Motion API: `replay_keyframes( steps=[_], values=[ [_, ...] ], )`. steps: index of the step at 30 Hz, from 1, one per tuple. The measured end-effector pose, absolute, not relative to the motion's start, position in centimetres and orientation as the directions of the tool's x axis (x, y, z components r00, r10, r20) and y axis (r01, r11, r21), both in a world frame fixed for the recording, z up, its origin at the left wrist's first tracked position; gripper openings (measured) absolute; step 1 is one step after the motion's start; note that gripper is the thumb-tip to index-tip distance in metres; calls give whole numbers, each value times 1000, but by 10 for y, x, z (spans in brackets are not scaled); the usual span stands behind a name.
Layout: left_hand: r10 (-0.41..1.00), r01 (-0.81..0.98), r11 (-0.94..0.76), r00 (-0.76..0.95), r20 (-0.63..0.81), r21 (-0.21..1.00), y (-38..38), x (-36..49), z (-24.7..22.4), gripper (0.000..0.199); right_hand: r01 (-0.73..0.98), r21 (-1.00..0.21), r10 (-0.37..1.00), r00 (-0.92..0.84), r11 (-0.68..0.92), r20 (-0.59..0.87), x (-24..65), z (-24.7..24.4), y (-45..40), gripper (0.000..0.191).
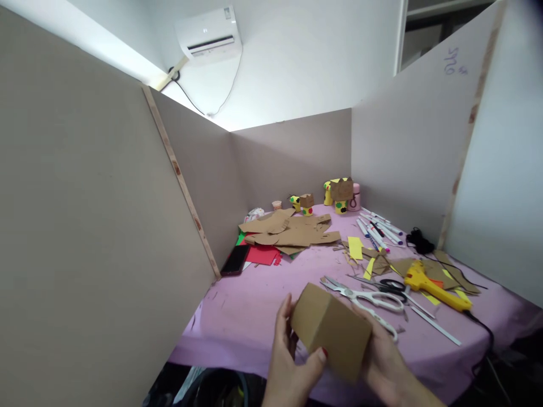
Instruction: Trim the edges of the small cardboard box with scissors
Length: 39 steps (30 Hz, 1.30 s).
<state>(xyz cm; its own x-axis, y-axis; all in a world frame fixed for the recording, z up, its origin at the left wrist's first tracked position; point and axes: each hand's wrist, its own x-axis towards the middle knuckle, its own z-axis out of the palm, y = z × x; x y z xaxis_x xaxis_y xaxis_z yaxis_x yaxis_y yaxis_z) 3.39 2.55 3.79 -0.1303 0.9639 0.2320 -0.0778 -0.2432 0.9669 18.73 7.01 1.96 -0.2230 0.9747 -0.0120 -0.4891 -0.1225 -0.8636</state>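
Note:
A small box of folded brown cardboard is held between both hands over the front edge of the table, one corner turned toward me. My left hand grips its left side, the thumb on the near lower edge and the fingers partly hidden behind. On the right side, my right hand is closed along the box, most of its fingers out of sight. Just beyond the box lie white-handled scissors, and black-handled scissors rest behind them.
A yellow glue gun with a cord lies at right among cardboard scraps. Markers, black yarn and cardboard sheets lie farther back. A phone is at left. Painted yellow figures stand at the back. Partition panels enclose the table.

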Motion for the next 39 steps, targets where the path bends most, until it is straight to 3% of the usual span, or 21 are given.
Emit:
replay_keyframes(
  steps=[5, 10, 12, 14, 16, 20, 26, 29, 32, 35, 39],
  values=[
    [945, -82, -268, -215, 245, 960, 32, 22, 54, 102, -297, -952, 934, -317, 70, 167, 203, 40, 99, 81],
    [953, -294, -248, -246, 178, 923, 38, 10, 51, 113, -145, -983, 830, -529, 115, 176, 196, 56, 97, 75],
    [973, -371, -143, -225, 60, 918, 40, 4, 54, 93, -120, -982, 826, -531, 150, 190, 190, 55, 91, 78],
    [977, -344, -50, -212, -26, 938, 40, -2, 59, 53, -94, -978, 827, -524, 183, 206, 185, 53, 86, 83],
    [973, -285, -43, -231, -25, 958, 39, -6, 63, 31, -76, -976, 830, -515, 202, 212, 182, 50, 83, 84],
    [972, -299, -40, -232, -32, 953, 34, -7, 62, 32, -95, -983, 832, -524, 157, 183, 182, 47, 84, 82],
    [991, -437, 56, -87, -104, 898, 33, -8, 56, 34, -253, -963, 785, -613, -95, 83, 185, 40, 82, 74],
    [999, -513, -34, 12, 46, 857, 34, -6, 52, 51, -305, -926, 758, -651, -223, 32, 183, 36, 77, 64],
    [960, -530, -100, 171, 222, 842, 32, 0, 48, 84, -320, -898, 743, -669, -302, -11, 180, 32, 73, 64],
    [954, -531, -64, 215, 207, 845, 29, 9, 47, 112, -319, -899, 756, -655, -301, -21, 179, 27, 73, 69],
    [987, -552, -35, 111, 114, 833, 26, 18, 56, 112, -331, -932, 891, -453, -145, 22, 184, 22, 79, 54]
  ],
)
